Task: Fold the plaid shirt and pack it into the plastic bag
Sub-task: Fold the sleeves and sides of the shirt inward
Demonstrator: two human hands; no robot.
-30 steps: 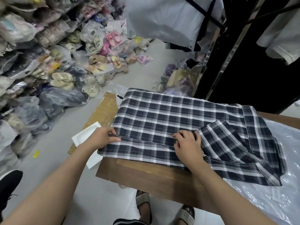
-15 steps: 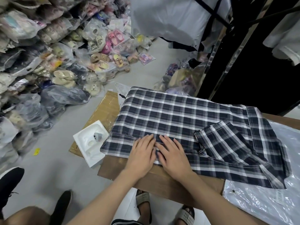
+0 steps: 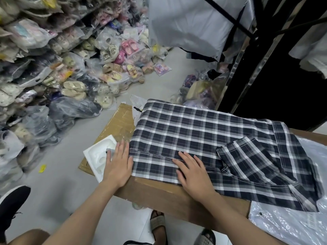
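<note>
The dark plaid shirt [image 3: 203,137] lies flat on the wooden table [image 3: 159,195], a short sleeve folded over its right part. My left hand [image 3: 118,165] lies flat with straight fingers at the shirt's left edge, at the table's corner. My right hand [image 3: 192,172] presses flat on the shirt's near folded strip, fingers spread. The clear plastic bag [image 3: 290,225] lies on the table to the right, partly under the shirt.
A white moulded tray [image 3: 96,156] and flattened cardboard [image 3: 116,128] lie on the floor left of the table. Bagged slippers [image 3: 74,89] are heaped along the left. A dark rack [image 3: 265,59] stands behind. Another person's black shoe [image 3: 12,202] is at lower left.
My hands, side by side on the near strip half a second ago, have slid apart: the left to the shirt's left edge, the right a little rightward.
</note>
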